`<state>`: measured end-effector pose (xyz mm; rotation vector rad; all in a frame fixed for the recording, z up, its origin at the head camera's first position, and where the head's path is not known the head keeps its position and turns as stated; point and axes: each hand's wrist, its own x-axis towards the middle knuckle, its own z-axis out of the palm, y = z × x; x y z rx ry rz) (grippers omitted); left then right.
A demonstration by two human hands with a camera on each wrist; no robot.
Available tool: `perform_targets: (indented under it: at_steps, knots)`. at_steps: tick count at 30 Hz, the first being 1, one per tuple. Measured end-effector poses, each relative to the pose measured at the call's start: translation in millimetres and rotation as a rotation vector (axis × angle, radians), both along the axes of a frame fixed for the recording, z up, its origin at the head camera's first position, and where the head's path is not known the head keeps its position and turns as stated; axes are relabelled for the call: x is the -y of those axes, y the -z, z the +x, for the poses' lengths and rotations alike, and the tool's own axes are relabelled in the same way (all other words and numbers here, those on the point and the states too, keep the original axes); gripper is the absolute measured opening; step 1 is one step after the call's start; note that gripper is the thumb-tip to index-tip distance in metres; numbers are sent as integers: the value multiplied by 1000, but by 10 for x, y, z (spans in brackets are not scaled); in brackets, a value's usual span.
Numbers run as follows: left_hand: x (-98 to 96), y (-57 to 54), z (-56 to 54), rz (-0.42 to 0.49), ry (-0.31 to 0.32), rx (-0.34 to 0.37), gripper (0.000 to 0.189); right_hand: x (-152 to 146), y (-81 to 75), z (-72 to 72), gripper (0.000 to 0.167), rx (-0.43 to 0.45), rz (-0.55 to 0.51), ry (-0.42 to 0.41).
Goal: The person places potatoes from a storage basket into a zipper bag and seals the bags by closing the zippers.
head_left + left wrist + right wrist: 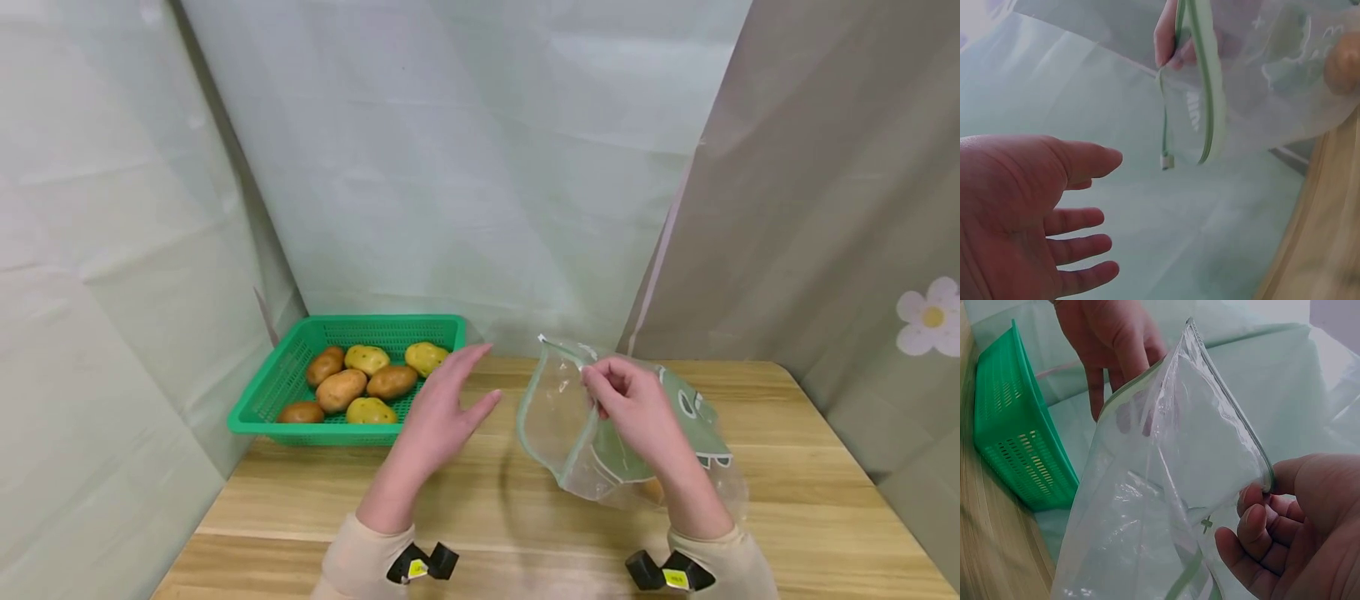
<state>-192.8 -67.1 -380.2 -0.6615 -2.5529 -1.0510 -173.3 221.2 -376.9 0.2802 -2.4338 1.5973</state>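
Here we are at the clear plastic bag (619,454), lying to the right of the green basket (262,427), its green-trimmed mouth gaping on the side toward that basket. Inside, on the end away from the basket, we spot a brown roundish lump (1342,64); through the film we can't tell quite what it is.

The right hand (637,408) pinches the bag's rim between thumb and fingers, and there's our danger: one hand alone props this opening. If that pinch slips, we reckon the limp film folds in and the mouth closes. A hard tug could slide the whole light bag across the wooden table (510,533) beneath the basket.

The left hand (444,407), just right of the basket, is spread, thumb apart, gripping nothing. Reaching over carelessly, it could snag the basket's rim and jolt it. Seven potatoes (341,391) show in the basket, brown and yellow, and we'd fear the smooth, rounded ones rolling if it tips. Behind the basket, a pale curtain (465,167) hangs.
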Motion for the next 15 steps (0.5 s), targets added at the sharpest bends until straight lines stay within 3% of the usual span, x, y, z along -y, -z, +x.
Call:
perform_targets:
  at_steps: [8,15]
  knots:
    - [240,-13,-83,-12,-77,1,67,21,-26,11,24,-6,-25,-7]
    - [437,41,-154,-30,-131,23,67,17,-24,14,24,-10,-25,-9]
